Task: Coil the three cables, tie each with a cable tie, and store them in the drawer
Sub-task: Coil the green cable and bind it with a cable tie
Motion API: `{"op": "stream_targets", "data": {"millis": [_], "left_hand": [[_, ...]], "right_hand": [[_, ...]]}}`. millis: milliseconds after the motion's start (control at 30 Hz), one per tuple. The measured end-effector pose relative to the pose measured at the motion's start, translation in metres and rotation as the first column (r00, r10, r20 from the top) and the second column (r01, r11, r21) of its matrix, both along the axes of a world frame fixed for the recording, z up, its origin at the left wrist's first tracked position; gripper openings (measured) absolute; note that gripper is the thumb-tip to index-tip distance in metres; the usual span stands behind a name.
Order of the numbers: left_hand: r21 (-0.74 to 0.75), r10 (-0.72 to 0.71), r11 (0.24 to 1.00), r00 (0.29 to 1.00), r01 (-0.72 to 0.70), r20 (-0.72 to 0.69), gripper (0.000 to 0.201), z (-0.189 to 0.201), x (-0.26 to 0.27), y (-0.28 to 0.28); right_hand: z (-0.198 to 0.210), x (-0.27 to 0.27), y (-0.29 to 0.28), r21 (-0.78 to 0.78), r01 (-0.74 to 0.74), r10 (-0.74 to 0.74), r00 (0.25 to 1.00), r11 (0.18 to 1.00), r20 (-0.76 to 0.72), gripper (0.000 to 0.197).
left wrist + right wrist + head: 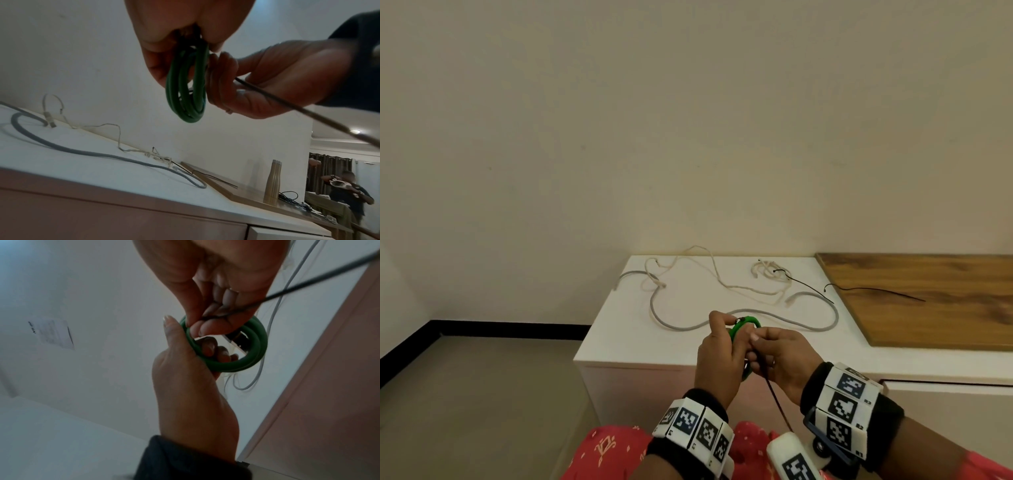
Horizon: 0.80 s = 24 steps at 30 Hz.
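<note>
A green cable [743, 323] wound into a small coil [185, 97] hangs in my left hand [729, 329], whose thumb and fingers grip its loops [236, 366]. My right hand [756, 342] sits against the coil and pinches a black cable tie [777, 401]. The tie's long tail [287, 103] runs back toward my wrist. A grey cable [678, 327] and a cream cable [722, 278] lie loose and uncoiled on the white cabinet top [619, 342]. Two more black cable ties [812, 292] lie at the cabinet's right, one on the wooden board [876, 290].
A wooden board [945, 318] covers the right part of the cabinet top. The cabinet's pale front panels [123, 219] are shut below my hands. A metal bottle [272, 181] stands far along the board. Another person [349, 188] stands in the background. Bare floor [482, 394] lies to the left.
</note>
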<state>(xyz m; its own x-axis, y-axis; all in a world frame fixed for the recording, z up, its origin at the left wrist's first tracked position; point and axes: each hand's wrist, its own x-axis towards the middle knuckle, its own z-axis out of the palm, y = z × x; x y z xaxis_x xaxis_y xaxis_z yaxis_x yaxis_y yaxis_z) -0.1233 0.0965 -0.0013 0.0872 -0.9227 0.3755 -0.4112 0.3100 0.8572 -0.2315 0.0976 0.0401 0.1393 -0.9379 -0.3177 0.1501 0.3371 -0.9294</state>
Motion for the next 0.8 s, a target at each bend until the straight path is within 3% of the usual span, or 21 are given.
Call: {"op": "stream_targets", "data": {"millis": [133, 300, 367, 600, 800], "left_hand": [[0.014, -0.092, 0.996, 0.994, 0.092, -0.057, 0.027, 0.003, 0.004, 0.003], [-0.014, -0.136, 0.991, 0.986, 0.135, -0.097, 0.024, 0.002, 0.008, 0.003], [-0.038, -0.112, 0.993, 0.989, 0.109, -0.102, 0.011, 0.003, 0.009, 0.002], [-0.057, 0.029, 0.998, 0.994, -0.035, -0.102, 0.003, 0.007, 0.019, -0.006], [-0.029, 0.078, 0.996, 0.990, -0.082, -0.116, 0.004, 0.004, 0.029, -0.011]], "right_hand": [[0.001, -0.002, -0.002, -0.006, -0.001, 0.001, 1.000, 1.000, 0.023, 0.025], [0.002, -0.002, -0.004, -0.027, -0.032, 0.033, 0.998, 0.999, 0.060, 0.022], [0.003, -0.003, -0.004, -0.047, -0.064, 0.067, 0.996, 0.997, 0.061, 0.020], [0.013, -0.007, -0.006, -0.175, -0.164, 0.172, 0.985, 0.971, 0.029, 0.016], [0.017, -0.007, -0.005, -0.325, -0.336, 0.301, 0.941, 0.884, -0.154, 0.029]]}}
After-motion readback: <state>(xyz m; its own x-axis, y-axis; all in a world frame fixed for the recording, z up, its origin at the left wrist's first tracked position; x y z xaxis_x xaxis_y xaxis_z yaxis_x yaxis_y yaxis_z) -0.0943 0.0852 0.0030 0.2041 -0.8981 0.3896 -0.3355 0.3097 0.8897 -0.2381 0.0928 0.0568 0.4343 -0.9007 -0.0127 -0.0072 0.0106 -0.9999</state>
